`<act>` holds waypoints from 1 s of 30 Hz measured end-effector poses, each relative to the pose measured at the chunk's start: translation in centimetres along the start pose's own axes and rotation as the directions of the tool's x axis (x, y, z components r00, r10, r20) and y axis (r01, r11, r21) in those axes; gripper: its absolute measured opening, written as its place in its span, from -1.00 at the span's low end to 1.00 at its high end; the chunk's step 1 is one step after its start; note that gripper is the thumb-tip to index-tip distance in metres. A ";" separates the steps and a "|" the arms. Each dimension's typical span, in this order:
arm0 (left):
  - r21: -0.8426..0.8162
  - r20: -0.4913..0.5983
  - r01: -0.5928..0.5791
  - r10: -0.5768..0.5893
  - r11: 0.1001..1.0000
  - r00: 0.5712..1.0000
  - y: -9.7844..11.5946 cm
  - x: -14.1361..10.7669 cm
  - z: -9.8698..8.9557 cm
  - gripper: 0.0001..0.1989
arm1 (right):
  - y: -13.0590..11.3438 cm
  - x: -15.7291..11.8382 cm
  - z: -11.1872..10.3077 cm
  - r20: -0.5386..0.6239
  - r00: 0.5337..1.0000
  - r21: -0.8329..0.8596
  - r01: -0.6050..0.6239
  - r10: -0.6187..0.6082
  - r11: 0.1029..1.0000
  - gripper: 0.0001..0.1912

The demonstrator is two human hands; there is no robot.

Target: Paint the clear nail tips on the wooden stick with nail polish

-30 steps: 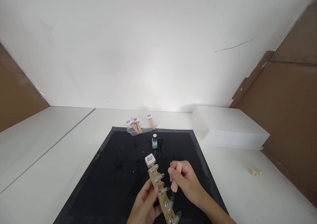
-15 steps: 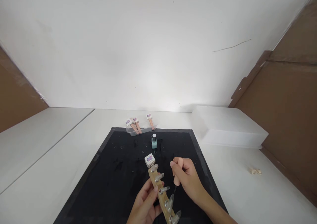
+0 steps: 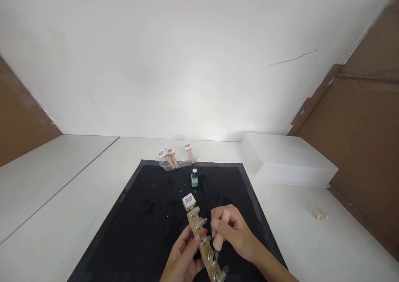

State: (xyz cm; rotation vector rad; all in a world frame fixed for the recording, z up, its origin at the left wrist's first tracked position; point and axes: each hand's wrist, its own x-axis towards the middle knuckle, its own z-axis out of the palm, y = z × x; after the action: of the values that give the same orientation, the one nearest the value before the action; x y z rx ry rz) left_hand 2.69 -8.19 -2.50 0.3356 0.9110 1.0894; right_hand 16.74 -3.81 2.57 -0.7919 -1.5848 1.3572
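Note:
My left hand [image 3: 183,253] is closed round a wooden strip [image 3: 205,249] that carries a row of several clear false nail tips [image 3: 201,223] on metal mounts. Between the fingers of my right hand [image 3: 233,230] is a nail polish brush with a long pink cap [image 3: 221,231]. Its dark bristles point down at one of the lower nail tips [image 3: 213,258]; whether they touch it I cannot tell. Just beyond the strip's far end stands a small white nail polish bottle [image 3: 188,202] with a purple label, its neck partly hidden.
A teal polish bottle [image 3: 194,179] stands on the black mat [image 3: 143,228]. Behind it, a clear tray [image 3: 179,166] holds several pink-capped bottles [image 3: 170,158]. A white box [image 3: 289,161] sits at the right, with small beige rings [image 3: 321,216] in front of it.
My right hand has moved down and slightly left, bringing the brush from beside the strip over the lower nail tip. The left hand and strip stay almost still.

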 end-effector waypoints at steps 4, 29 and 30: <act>-0.006 -0.001 0.000 0.000 1.000 1.000 0.0 -0.1 0.1 -0.49 | -0.1 0.0 0.0 -0.023 1.000 -0.044 -0.014 0.013 0.999 -0.64; -0.042 0.013 -0.003 0.004 0.999 1.000 0.0 -0.1 0.3 -0.59 | -0.2 0.1 0.1 -0.027 0.998 -0.084 -0.055 0.053 0.995 -0.66; -0.041 0.019 -0.003 0.004 0.999 1.000 0.0 -0.1 0.3 -0.59 | -0.2 0.1 0.1 -0.025 0.998 -0.095 -0.058 0.056 0.994 -0.66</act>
State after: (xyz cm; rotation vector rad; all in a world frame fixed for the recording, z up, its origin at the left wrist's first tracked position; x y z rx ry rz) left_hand 2.95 -8.19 -2.30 0.3134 0.8703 1.1052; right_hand 16.59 -3.85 2.81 -0.9133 -1.6309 1.3158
